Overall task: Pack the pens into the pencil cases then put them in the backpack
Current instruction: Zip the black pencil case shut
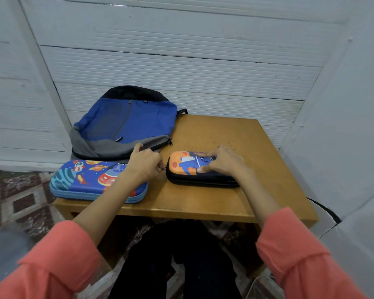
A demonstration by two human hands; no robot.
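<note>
Head view, orange-and-navy cartoon pencil case (181,167)

Just beyond the pinched zipper pull (164,168) lies the backpack (127,124); left, the blue pencil case (84,180); nearer, bare table (192,203).

The backpack (125,124) is laid far left on the counter (235,137); the left pencil case (84,180) is set just nearer, the right pencil case (186,169) beside it, apart.

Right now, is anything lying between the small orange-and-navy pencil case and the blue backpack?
Only the left hand, pinching the zipper pull of the orange-and-navy pencil case. Otherwise just bare wooden table before the blue backpack.
</note>
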